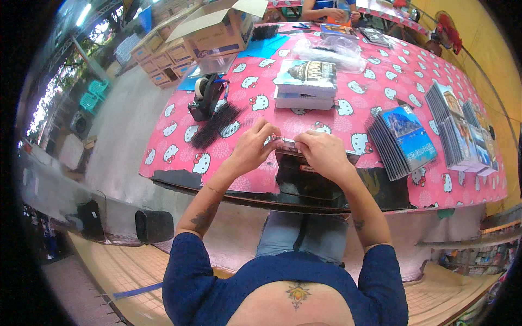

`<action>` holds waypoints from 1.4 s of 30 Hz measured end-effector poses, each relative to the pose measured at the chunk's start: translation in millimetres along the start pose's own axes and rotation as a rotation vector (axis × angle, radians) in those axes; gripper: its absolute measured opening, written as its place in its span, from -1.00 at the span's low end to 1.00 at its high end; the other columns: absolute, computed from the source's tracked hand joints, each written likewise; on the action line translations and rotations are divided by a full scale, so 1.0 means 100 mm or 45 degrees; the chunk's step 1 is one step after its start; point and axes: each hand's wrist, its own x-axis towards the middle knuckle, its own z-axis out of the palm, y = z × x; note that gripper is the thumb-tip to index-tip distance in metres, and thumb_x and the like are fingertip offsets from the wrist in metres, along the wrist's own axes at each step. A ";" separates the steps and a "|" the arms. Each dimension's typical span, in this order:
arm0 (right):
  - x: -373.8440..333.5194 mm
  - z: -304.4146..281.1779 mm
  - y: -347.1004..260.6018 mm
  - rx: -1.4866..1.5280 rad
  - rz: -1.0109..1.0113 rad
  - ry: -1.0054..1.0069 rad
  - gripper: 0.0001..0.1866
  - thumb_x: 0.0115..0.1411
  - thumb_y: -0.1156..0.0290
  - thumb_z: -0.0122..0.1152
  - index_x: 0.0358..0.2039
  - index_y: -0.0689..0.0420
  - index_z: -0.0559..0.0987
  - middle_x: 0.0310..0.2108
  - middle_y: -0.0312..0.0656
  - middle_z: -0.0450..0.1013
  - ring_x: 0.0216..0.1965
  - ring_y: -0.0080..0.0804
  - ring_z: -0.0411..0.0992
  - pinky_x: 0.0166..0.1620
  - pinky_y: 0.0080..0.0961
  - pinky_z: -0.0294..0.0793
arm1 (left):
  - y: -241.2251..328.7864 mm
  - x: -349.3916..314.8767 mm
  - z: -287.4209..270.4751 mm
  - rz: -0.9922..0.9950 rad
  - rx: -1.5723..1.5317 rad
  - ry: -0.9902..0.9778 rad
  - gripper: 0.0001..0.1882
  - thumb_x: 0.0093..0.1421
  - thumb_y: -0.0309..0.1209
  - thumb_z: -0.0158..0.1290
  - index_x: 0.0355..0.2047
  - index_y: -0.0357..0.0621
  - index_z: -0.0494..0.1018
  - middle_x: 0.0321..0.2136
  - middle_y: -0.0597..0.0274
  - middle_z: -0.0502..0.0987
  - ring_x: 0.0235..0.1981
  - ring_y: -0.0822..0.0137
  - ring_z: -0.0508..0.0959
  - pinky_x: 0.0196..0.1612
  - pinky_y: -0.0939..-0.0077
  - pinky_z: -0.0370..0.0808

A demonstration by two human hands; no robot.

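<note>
Both hands meet at the near table edge, over a dark, box-like device [307, 182]. My left hand [253, 146] is closed in a pinch at the left end of a narrow, pale-edged strip [289, 145]. Its right part is pinched by my right hand [325, 155], thumb and fingers pressed together. The fingers hide much of the strip, so its kind is unclear. Beyond the hands lies a stack of books [305, 81] with a building on the top cover. Left of my left hand is a heap of black binding wires [217, 125].
A black tape dispenser [204, 100] stands at the left. Wire-bound notebooks [408, 138] and taller notebook stacks [459, 136] fill the right. A cardboard box [212, 35], blue sheets [263, 48] and clear plastic [337, 53] lie farther back. Another person [329, 12] works across the table.
</note>
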 end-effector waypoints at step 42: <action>-0.34 -0.09 0.08 -0.030 0.032 0.086 -0.60 0.19 0.29 0.21 0.05 0.02 0.46 -0.44 -0.05 0.57 -0.38 -0.03 0.56 -0.33 -0.08 0.48 | 0.33 -0.40 1.08 0.336 0.554 0.160 -0.10 0.31 0.14 -0.18 0.37 -0.38 -0.02 0.42 -0.20 -0.10 0.48 -0.04 -0.17 0.38 -0.27 -0.35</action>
